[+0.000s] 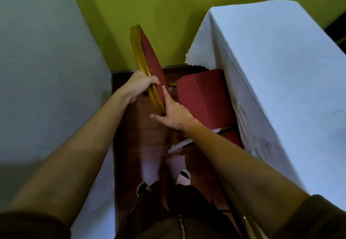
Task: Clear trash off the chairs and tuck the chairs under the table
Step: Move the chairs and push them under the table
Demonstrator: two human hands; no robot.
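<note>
A chair with a gold frame and a red dotted backrest [149, 57] stands ahead of me, its red seat [204, 98] partly under the white-clothed table [280, 66] on the right. My left hand [138, 85] is wrapped around the gold top rail of the backrest. My right hand [172, 113] grips the lower end of the same rail, index finger laid flat on the red padding. A second chair's red seat [234, 137] shows just below, near my right forearm, with a white paper-like strip [179, 146] lying at its edge.
Another white-clothed table [46, 70] fills the left side. A green wall [149, 4] closes the far end. The aisle of dark red-brown floor [142, 135] between the tables is narrow; my feet [183, 178] stand in it.
</note>
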